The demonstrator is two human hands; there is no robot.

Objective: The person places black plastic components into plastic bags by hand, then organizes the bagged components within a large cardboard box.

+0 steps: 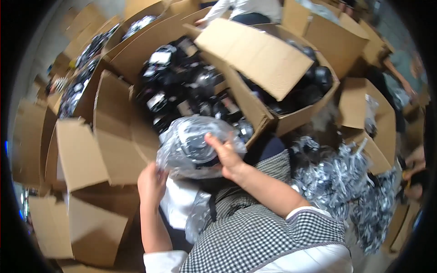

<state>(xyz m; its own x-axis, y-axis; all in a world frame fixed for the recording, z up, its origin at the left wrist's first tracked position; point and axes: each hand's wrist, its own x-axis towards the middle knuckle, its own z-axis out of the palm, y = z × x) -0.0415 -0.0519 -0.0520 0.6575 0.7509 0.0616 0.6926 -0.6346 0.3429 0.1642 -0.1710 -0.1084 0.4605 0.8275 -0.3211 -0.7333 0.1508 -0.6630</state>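
Observation:
A clear plastic bag (182, 152) with a dark, rounded item inside is held up in front of me, and the item's exact kind is hard to make out through the crinkled film. My right hand (227, 157) grips the bag's right side, thumb on top and fingers partly hidden beneath. At the lower left corner, my left hand (152, 181) is closed on the bag's edge, its fingertips turned away. Just beyond the bag stands a large cardboard box (136, 59) holding many black items (200, 86), some with white labels.
Another carton (291, 120) holds black rounded items (322, 77) under a raised flap (255, 52). Loose clear plastic wrapping (332, 177) is heaped at my right. Open cartons (98, 223) stand at my left. White material (178, 200) lies near my lap. Other people work at the far side and right.

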